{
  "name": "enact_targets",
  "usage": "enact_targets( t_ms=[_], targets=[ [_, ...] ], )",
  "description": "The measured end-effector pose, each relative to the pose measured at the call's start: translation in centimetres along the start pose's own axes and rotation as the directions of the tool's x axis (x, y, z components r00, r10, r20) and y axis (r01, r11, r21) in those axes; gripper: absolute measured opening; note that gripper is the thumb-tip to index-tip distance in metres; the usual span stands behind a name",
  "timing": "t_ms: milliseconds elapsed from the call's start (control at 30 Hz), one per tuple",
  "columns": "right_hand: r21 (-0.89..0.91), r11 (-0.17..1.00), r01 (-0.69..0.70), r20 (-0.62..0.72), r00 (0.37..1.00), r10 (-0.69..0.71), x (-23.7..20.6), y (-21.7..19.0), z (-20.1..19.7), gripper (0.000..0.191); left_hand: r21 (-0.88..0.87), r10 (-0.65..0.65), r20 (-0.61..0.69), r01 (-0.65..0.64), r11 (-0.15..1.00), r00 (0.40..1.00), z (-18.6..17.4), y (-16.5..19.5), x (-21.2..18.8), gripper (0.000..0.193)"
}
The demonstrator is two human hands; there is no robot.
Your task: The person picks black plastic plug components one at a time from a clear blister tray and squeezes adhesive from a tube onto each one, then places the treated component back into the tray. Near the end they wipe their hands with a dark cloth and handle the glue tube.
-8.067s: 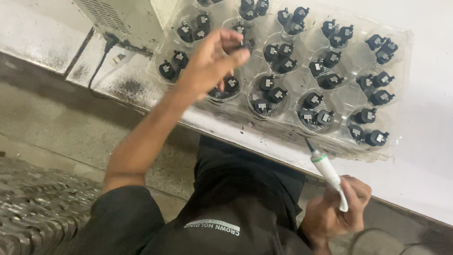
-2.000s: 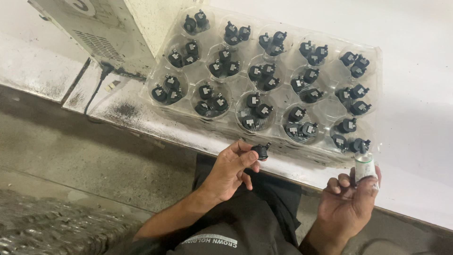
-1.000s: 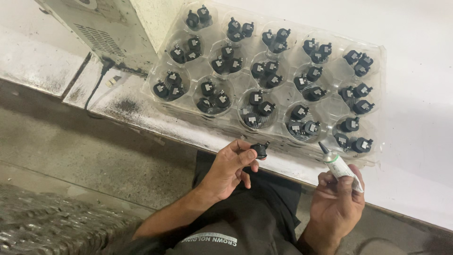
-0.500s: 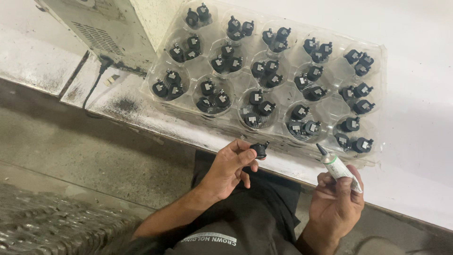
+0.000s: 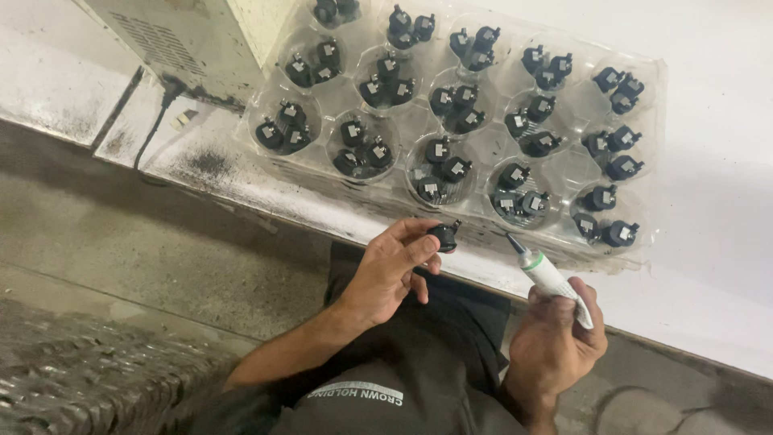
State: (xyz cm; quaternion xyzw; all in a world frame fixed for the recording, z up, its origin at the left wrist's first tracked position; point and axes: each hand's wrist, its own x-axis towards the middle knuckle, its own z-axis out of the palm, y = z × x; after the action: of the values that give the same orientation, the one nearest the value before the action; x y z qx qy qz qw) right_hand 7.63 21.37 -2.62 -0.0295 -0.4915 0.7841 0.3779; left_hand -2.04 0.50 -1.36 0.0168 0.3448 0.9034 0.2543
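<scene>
My left hand pinches a small black part between thumb and fingertips, just below the table's front edge. My right hand grips a small white squeeze tube with a green band; its dark nozzle points up and left toward the part, a short gap away. Just beyond both hands lies a clear plastic tray with round cups, each cup holding two or three similar black parts.
The tray rests on a white table with a worn, dark-stained front edge. A grey metal box with vent slots stands at the back left, a black cable running down from it. Concrete floor lies to the left; my dark-clothed lap is below.
My right hand turned the tube from upright to slanting, its nozzle now closer to the black part. My left hand kept the part roughly where it was.
</scene>
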Motion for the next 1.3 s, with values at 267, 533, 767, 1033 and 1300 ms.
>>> enact_targets(
  t_ms=[267, 533, 767, 1033, 1300],
  targets=[
    [-0.599, 0.589, 0.543, 0.358, 0.839, -0.409, -1.3, 0.1, 2.2, 0.025, 0.057, 0.046, 0.011, -0.046, 0.997, 0.999, -0.6, -0.5, 0.1, 0.036],
    [-0.586, 0.478, 0.654, 0.488, 0.756, -0.435, -1.0, 0.6, 3.2, 0.039, 0.055, 0.042, -0.018, -0.041, 0.998, 0.999, -0.9, -0.8, 0.1, 0.038],
    [-0.599, 0.461, 0.655, 0.519, 0.756, -0.399, -0.9, 0.6, 2.9, 0.042, 0.050, 0.046, -0.039, -0.044, 0.998, 0.998, -1.2, -1.1, 0.3, 0.038],
    [-0.570, 0.480, 0.667, 0.531, 0.745, -0.404, -0.8, 1.1, 2.6, 0.044, 0.066, 0.059, -0.035, -0.057, 0.996, 0.998, -1.3, -1.1, 0.3, 0.038],
    [-0.592, 0.477, 0.649, 0.519, 0.760, -0.391, -1.1, 1.0, 2.5, 0.041, 0.078, 0.051, -0.042, -0.047, 0.996, 0.998, -1.4, -1.4, 0.3, 0.039]
  ],
)
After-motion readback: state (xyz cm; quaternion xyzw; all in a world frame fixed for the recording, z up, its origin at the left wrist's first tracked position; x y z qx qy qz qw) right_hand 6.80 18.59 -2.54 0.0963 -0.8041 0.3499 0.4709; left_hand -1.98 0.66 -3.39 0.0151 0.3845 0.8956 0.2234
